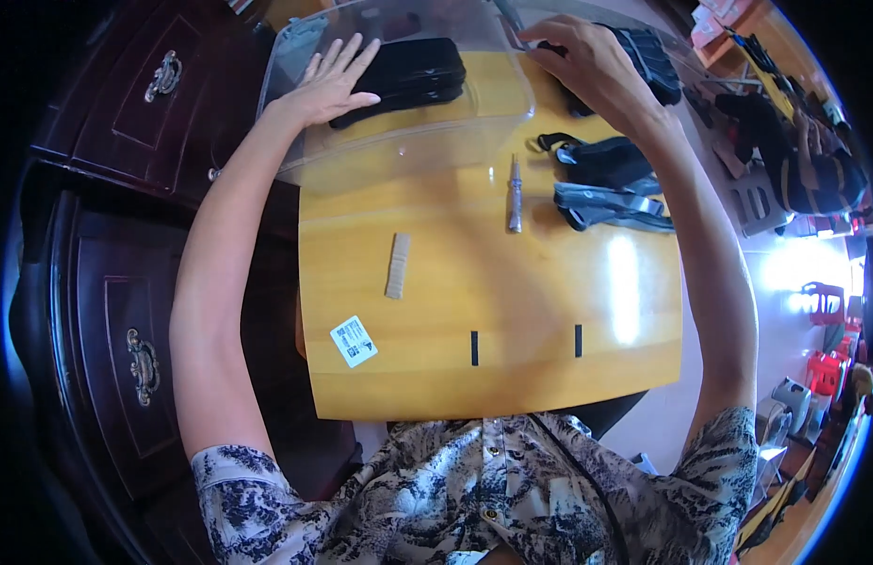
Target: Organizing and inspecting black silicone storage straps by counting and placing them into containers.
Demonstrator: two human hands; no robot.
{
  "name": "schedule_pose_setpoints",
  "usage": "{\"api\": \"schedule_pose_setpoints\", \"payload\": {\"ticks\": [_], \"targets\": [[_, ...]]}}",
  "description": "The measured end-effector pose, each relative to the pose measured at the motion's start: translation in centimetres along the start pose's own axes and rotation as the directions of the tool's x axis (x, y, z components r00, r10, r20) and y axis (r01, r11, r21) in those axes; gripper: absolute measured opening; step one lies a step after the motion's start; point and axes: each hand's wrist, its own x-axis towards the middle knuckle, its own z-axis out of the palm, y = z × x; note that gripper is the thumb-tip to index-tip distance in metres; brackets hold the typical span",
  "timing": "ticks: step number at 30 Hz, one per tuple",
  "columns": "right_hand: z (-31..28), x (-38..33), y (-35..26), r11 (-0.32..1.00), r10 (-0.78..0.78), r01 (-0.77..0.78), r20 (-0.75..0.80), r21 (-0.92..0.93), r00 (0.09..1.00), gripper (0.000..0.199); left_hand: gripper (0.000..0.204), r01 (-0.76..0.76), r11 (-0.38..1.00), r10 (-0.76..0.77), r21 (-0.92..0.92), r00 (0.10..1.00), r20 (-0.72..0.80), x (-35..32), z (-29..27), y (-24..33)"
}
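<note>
Nearest the camera, the person's patterned short-sleeved shirt (493,490) filled the lower edge, and both bare forearms reached away from it over a yellow wooden bench (512,377). On the near part of the bench lay a small white sticker (354,341) toward the left corner, with two short black marks (474,347) beside it along the front edge. A little farther in, a small beige strip (397,266) lay flat on the wood, well apart from a slim grey pen-like tool (515,196) that lay pointing away from the person near the middle.

Just right of that tool sat a heap of black and grey straps (611,184), close to the right forearm. Beyond these, a clear plastic bin (408,141) rested on the far part of the bench, its near wall reaching almost to the tool's tip. The left hand (335,80) lay open and flat, fingers spread, on the bin's left side, touching or just over a black pouch (408,71) seen through the plastic; it gripped nothing. The right hand (587,56) was curled at the bin's far right corner, its fingertips pinched on the rim of the plastic, next to a second dark padded item (648,56) behind the wrist.

To the left of the bench stood dark wooden drawers (145,104) with metal handles.
</note>
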Motion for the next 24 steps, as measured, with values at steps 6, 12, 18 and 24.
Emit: {"api": "schedule_pose_setpoints", "payload": {"ticks": [6, 12, 18, 24], "targets": [[-2.4, -10.5, 1.4, 0.994, 0.111, -0.111, -0.009, 0.009, 0.994, 0.019, 0.074, 0.036, 0.978, -0.088, -0.205, 0.964, -0.251, -1.0, -8.6, 5.4], [-2.8, -21.9, 1.6, 0.829, 0.542, -0.545, 0.056, 0.127, 0.838, 0.018, 0.042, -0.323, 0.902, 0.079, -0.285, 0.774, -0.629, -3.2, -15.5, 17.6], [0.1, -26.4, -2.8, 0.698, 0.691, -0.642, -0.064, 0.316, 0.720, 0.013, 0.037, -0.200, 0.741, 0.148, -0.641, 0.980, -0.135, -2.7, -11.4, 28.1], [2.1, -28.1, -4.7, 0.723, 0.651, -0.584, -0.080, 0.370, 0.755, 0.016, 0.043, -0.016, 0.614, -0.030, -0.789, 0.999, -0.043, 0.9, -7.3, 31.8]]}}
